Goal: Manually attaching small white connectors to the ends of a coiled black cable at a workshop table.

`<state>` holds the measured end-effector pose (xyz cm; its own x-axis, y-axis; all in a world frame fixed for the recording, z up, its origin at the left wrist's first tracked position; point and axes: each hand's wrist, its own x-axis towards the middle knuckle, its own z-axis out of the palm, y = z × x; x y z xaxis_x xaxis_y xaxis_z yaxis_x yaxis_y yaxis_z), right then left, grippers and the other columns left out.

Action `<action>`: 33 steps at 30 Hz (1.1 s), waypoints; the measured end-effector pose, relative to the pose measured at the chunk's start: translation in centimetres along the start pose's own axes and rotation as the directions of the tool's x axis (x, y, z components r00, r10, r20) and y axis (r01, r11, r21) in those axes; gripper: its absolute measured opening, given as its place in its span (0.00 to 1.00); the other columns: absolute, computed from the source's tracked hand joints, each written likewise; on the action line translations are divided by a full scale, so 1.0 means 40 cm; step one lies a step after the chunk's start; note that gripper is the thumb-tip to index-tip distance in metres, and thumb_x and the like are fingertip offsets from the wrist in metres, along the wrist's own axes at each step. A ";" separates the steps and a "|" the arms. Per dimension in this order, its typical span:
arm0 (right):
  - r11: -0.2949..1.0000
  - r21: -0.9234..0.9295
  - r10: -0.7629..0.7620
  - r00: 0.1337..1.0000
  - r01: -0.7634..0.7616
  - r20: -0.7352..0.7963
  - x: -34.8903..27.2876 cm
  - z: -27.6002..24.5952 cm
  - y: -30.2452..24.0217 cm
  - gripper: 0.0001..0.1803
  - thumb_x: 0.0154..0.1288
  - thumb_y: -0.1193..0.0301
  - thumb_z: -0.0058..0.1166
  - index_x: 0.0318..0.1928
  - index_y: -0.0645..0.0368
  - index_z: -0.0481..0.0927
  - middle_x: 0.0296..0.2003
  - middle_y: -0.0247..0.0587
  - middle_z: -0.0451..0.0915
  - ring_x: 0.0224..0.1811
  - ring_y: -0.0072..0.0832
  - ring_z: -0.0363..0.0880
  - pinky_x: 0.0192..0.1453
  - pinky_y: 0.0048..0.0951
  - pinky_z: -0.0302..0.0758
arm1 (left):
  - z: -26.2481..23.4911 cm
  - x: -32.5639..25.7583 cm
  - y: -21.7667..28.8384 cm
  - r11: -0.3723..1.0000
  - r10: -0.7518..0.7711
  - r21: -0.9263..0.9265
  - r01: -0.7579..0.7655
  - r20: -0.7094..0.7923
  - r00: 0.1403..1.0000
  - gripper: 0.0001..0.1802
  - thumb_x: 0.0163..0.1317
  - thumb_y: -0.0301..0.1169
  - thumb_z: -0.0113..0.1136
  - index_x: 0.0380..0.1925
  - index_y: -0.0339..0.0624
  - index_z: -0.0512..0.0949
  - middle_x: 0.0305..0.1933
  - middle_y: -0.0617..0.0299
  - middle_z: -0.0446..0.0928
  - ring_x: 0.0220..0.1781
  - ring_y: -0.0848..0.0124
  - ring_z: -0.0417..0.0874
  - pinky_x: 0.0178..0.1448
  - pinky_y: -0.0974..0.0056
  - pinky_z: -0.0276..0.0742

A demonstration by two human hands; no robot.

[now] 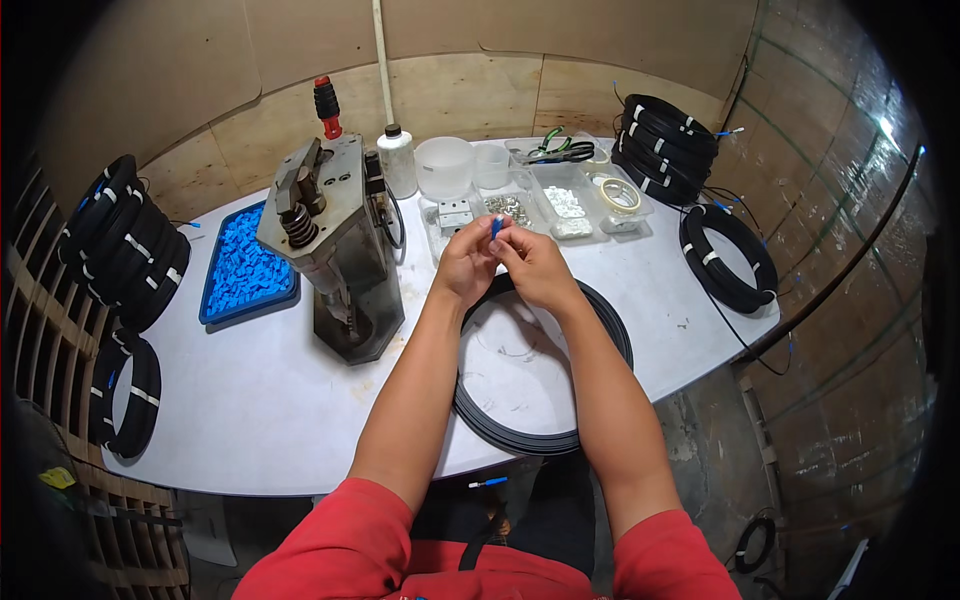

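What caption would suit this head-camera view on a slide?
Both hands, left hand and right hand, pinch a small blue connector above a black cable coil on a white table.

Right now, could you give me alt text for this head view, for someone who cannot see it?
Both hands, left hand and right hand, pinch a small blue connector above a black cable coil on a white table. A metal press and a tray of blue parts stand to the left, clear bins behind.
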<state>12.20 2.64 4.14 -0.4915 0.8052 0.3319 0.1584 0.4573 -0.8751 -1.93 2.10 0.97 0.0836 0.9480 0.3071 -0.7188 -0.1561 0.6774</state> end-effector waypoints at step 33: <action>0.866 -0.398 -0.178 0.931 0.302 0.318 -0.092 -0.012 -0.114 0.08 0.57 0.74 0.63 0.39 0.58 0.85 0.38 0.42 0.84 0.40 0.39 0.81 0.49 0.35 0.77 | -0.150 0.014 -0.027 0.608 -0.245 0.774 0.179 -0.032 0.969 0.15 0.60 0.35 0.63 0.41 0.35 0.83 0.39 0.57 0.84 0.39 0.72 0.82 0.47 0.68 0.77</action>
<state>13.67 -2.22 7.09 -0.7584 0.5483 0.3525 0.3299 0.7893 -0.5179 -5.25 4.47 -3.60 0.2351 0.9657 0.1105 0.1118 -0.1398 0.9839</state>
